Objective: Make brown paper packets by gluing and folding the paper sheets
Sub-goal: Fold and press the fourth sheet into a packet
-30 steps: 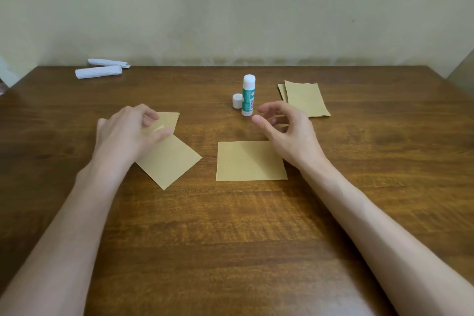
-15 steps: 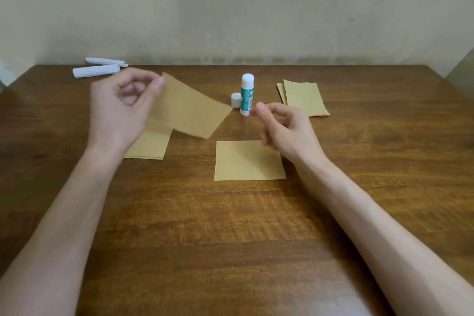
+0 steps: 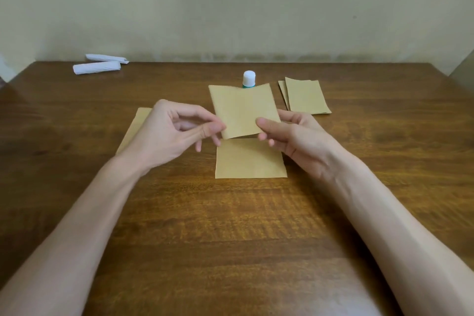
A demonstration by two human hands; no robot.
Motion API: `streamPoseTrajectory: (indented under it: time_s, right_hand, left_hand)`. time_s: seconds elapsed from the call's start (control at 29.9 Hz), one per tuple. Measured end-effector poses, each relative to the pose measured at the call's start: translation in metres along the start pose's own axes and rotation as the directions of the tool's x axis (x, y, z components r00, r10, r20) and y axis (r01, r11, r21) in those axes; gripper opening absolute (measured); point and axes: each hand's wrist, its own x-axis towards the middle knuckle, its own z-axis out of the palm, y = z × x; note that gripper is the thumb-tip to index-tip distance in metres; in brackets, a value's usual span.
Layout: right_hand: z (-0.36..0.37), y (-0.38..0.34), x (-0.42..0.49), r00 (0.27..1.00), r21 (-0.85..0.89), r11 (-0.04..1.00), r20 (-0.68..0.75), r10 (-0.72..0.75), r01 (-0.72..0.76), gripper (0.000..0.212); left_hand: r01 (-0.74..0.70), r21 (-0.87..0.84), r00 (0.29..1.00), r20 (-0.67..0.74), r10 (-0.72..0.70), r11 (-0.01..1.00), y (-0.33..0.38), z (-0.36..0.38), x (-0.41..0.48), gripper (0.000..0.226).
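Both hands are holding one tan-brown rectangular paper sheet (image 3: 243, 108) raised off the dark wooden counter (image 3: 230, 238), just above the centre of the frame. The left hand (image 3: 174, 133) is pinching the sheet's lower left edge between thumb and fingertips. The right hand (image 3: 297, 138) is gripping the lower right corner, with the thumb lying on the front face and the fingers passing behind. The sheet is standing nearly face-on to the camera and bowing slightly, its top leaning a little toward the left of the frame. At this slant it is appearing about as wide as tall — its long axis cannot be told.

Governing relation: the held sheet is hanging over the far edge of a second flat brown paper sheet (image 3: 250, 159), which is lying on the counter at centre frame between the two wrists. A white-topped green glue stick (image 3: 248, 78) is standing straight behind the held sheet, its body mostly hidden. A small stack of brown paper pieces (image 3: 305, 96) is lying to the upper right of centre. Another brown sheet (image 3: 136, 126) is showing from under the left hand.

Judgement: the glue stick is sitting beyond both hands, and the right hand is appearing the nearer to it — the sheet would need lowering first.
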Motion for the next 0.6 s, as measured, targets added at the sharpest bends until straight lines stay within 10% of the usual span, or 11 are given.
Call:
streamPoseTrajectory:
  time_s: [0.3,0.6]
  right_hand:
    - [-0.004,-0.007,-0.013,1.0,-0.17,0.985,-0.002,-0.003,0.003,0.037]
    - [-0.012,-0.004,-0.004,0.983,-0.475,0.878,-0.128,-0.134,0.058,0.019]
  left_hand:
    - [0.326,-0.158,0.911,-0.211,-0.354,0.932,-0.012,0.02,0.009,0.045]
    - [0.505,-0.205,0.858,0.015,-0.513,0.838,-0.006,0.015,0.009,0.026]
